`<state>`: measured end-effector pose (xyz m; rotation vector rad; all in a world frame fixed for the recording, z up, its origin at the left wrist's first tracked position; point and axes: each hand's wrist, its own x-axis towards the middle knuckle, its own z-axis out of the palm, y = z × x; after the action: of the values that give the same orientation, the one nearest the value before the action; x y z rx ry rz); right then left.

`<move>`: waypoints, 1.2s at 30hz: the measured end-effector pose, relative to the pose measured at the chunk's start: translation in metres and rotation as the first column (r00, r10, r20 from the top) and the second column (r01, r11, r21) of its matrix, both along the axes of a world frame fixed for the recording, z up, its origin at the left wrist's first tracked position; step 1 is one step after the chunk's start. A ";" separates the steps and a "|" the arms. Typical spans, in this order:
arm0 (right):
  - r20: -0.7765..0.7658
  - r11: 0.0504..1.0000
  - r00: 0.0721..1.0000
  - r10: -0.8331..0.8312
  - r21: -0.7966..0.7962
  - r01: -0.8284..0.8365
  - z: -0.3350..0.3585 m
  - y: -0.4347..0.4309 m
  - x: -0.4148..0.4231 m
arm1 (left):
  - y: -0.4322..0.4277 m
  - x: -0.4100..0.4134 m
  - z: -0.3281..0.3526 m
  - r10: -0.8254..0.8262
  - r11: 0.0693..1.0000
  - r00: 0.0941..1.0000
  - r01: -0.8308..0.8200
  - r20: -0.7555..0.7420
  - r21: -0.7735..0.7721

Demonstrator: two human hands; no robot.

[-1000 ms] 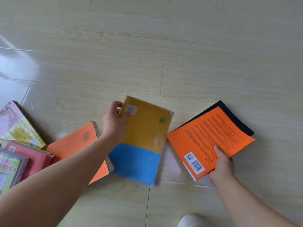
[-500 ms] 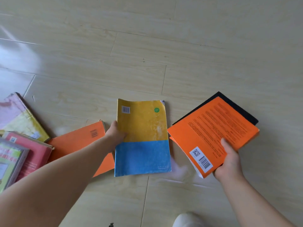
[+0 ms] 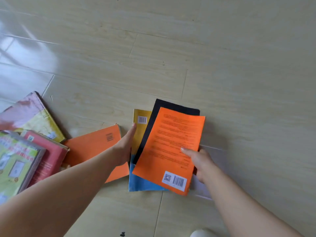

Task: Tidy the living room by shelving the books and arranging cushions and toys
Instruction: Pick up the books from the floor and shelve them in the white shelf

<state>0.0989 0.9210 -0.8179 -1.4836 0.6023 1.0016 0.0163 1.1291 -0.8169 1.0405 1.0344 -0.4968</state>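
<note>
A yellow-and-blue book [image 3: 138, 132] lies on the pale wood floor, mostly covered by a black book [image 3: 164, 106] and an orange book [image 3: 171, 147] with a barcode. My right hand [image 3: 200, 161] grips the right edge of the orange and black pair, thumb on the orange cover. With straight fingers, my left hand [image 3: 126, 144] presses against the left edge of the yellow-and-blue book.
Another orange book [image 3: 92, 147] lies on the floor under my left forearm. At the far left sits a pile of books: a pink-and-yellow one [image 3: 34, 117], a red one [image 3: 51, 154] and a green one [image 3: 15, 161]. A white shoe tip [image 3: 200, 234] shows at the bottom.
My right hand has carried the orange and black books left and laid them over the yellow-and-blue book. My left hand has shifted to that book's left edge.
</note>
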 end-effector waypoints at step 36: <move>0.129 0.713 0.834 0.536 -0.597 -0.366 -0.010 0.027 -0.006 | 0.089 -0.024 0.059 -0.793 0.189 0.492 0.759 -0.359 0.623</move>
<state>0.0927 0.9476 -0.8282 -2.3452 0.3079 0.9868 -0.0077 1.2177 -0.7579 2.3799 0.5286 -0.9197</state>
